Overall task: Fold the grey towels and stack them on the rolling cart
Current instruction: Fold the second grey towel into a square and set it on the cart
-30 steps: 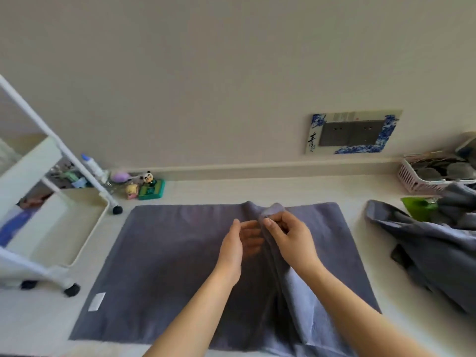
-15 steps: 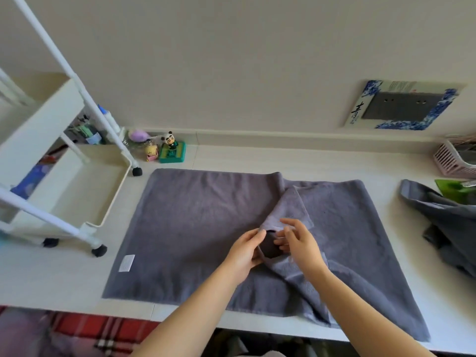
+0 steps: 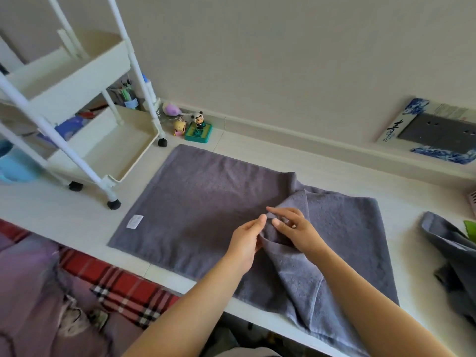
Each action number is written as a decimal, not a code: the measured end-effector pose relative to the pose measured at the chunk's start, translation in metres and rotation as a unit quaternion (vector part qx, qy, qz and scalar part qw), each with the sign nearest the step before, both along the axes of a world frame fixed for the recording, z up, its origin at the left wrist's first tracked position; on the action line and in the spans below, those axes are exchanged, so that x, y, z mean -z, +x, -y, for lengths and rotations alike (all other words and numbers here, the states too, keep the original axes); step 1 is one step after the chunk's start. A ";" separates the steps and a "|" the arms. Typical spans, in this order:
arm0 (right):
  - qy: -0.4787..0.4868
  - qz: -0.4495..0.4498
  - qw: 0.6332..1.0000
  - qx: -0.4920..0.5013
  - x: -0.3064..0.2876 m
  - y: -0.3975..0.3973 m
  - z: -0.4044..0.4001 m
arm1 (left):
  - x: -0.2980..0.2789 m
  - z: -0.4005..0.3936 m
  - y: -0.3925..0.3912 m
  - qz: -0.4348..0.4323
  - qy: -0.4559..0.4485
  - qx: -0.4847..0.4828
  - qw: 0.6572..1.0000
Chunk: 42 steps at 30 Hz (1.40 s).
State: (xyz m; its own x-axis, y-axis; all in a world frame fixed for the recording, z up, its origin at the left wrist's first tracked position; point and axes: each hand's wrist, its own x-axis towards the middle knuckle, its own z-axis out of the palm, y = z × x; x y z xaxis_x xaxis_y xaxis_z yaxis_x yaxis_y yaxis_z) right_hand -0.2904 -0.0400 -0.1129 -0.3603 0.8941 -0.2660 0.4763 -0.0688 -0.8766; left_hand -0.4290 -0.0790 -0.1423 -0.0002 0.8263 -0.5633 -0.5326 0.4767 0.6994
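Grey towel (image 3: 206, 210) flat on desk (image 3: 334, 166); my left hand (image 3: 246, 242) and right hand (image 3: 296, 230) fingers pinch its raised middle fold.

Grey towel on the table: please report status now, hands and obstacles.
Left hand and right hand pinching a raised fold mid-towel. Grey towel spread flat, unfolded. Rolling cart beside it; nothing blocking.

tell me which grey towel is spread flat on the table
The towel in the middle, under both hands, lies spread flat. The other towel sits crumpled in a heap at the right edge.
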 end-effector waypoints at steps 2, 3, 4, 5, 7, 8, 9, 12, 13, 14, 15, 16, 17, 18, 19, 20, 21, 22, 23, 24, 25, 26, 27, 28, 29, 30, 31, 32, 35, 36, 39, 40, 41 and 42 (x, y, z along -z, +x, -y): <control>0.009 0.017 1.000 -0.017 0.001 0.004 -0.007 | -0.004 0.000 0.004 0.008 0.011 -0.011 1.000; 0.020 0.033 0.999 -0.028 0.002 0.006 -0.010 | -0.004 0.000 0.006 0.013 0.014 -0.021 1.000; 0.031 0.045 0.998 -0.033 0.002 0.007 -0.013 | -0.004 0.000 0.007 0.015 0.014 -0.028 0.999; 0.043 0.046 0.997 -0.035 0.002 0.008 -0.016 | -0.006 0.000 0.008 0.014 0.008 -0.036 0.999; 0.046 0.026 0.998 -0.033 -0.003 0.011 -0.021 | -0.007 -0.001 0.008 0.016 -0.001 -0.044 0.999; 0.039 0.020 0.998 -0.035 -0.008 0.012 -0.023 | -0.008 -0.003 0.007 0.017 -0.002 -0.036 0.999; 0.035 0.023 0.998 -0.040 -0.015 0.014 -0.026 | -0.012 -0.004 0.007 0.020 -0.004 -0.025 0.999; 0.064 0.058 0.994 -0.070 -0.037 0.013 -0.040 | -0.030 -0.012 0.000 0.044 0.001 0.021 0.999; 0.083 0.073 0.991 -0.079 -0.045 0.010 -0.045 | -0.039 -0.013 -0.004 0.050 0.006 0.034 0.998; 0.107 0.092 0.986 -0.084 -0.056 0.006 -0.050 | -0.048 -0.015 -0.008 0.056 0.014 0.044 0.997; 0.136 0.106 0.981 -0.090 -0.068 0.000 -0.056 | -0.057 -0.017 -0.014 0.063 0.026 0.053 0.996; 0.163 0.122 0.974 -0.100 -0.081 -0.009 -0.061 | -0.067 -0.019 -0.021 0.064 0.036 0.059 0.996; 0.193 0.137 0.965 -0.110 -0.093 -0.017 -0.064 | -0.078 -0.019 -0.027 0.062 0.046 0.064 0.995; 0.223 0.153 0.956 -0.115 -0.106 -0.028 -0.069 | -0.089 -0.020 -0.036 0.056 0.054 0.064 0.995; 0.248 0.163 0.947 -0.118 -0.120 -0.039 -0.071 | -0.098 -0.021 -0.046 0.054 0.061 0.062 0.995; 0.273 0.165 0.940 -0.121 -0.133 -0.056 -0.074 | -0.108 -0.021 -0.059 0.053 0.063 0.053 0.995; 0.300 0.164 0.931 -0.126 -0.144 -0.071 -0.076 | -0.115 -0.022 -0.071 0.053 0.060 0.043 0.996; 0.328 0.164 0.921 -0.135 -0.152 -0.092 -0.081 | -0.121 -0.022 -0.090 0.047 0.058 0.028 0.997; 0.353 0.175 0.907 -0.147 -0.156 -0.109 -0.086 | -0.121 -0.024 -0.106 0.038 0.054 0.013 0.998; 0.367 0.195 0.894 -0.167 -0.155 -0.132 -0.095 | -0.121 -0.024 -0.126 0.028 0.047 -0.009 0.998; 0.365 0.226 0.884 -0.186 -0.148 -0.149 -0.103 | -0.116 -0.025 -0.140 0.021 0.032 -0.030 0.999; 0.348 0.252 0.878 -0.212 -0.136 -0.172 -0.113 | -0.107 -0.024 -0.161 0.009 0.014 -0.057 0.998; 0.319 0.279 0.874 -0.236 -0.120 -0.195 -0.121 | -0.093 -0.023 -0.181 -0.008 -0.003 -0.070 0.998; 0.287 0.302 0.872 -0.257 -0.104 -0.208 -0.126 | -0.080 -0.020 -0.191 -0.034 -0.026 -0.067 0.997; 0.258 0.318 0.867 -0.282 -0.085 -0.231 -0.131 | -0.066 -0.015 -0.208 -0.060 -0.055 -0.059 0.995; 0.242 0.334 0.859 -0.302 -0.070 -0.244 -0.133 | -0.053 -0.010 -0.217 -0.082 -0.085 -0.043 0.992; 0.233 0.350 0.848 -0.322 -0.060 -0.256 -0.134 | -0.040 -0.006 -0.225 -0.099 -0.116 -0.029 0.988; 0.233 0.350 0.841 -0.340 -0.052 -0.271 -0.135 | -0.030 0.000 -0.234 -0.110 -0.135 -0.022 0.984; 0.246 0.344 0.833 -0.358 -0.049 -0.303 -0.144 | -0.015 0.005 -0.257 -0.059 -0.101 -0.022 0.993; 0.256 0.348 0.830 -0.354 -0.050 -0.312 -0.149 | -0.016 0.007 -0.263 -0.025 -0.078 -0.031 0.996; 0.255 0.363 0.818 -0.367 -0.031 -0.343 -0.167 | -0.006 -0.001 -0.287 -0.121 -0.116 -0.072 0.983; 0.231 0.371 0.812 -0.387 -0.015 -0.354 -0.169 | 0.005 -0.002 -0.296 -0.229 -0.131 -0.072 0.962; 0.200 0.383 0.808 -0.400 -0.002 -0.355 -0.167 | 0.012 0.000 -0.299 -0.328 -0.133 -0.051 0.934; 0.172 0.385 0.810 -0.407 0.016 -0.361 -0.165 | 0.021 0.002 -0.305 -0.398 -0.135 -0.024 0.907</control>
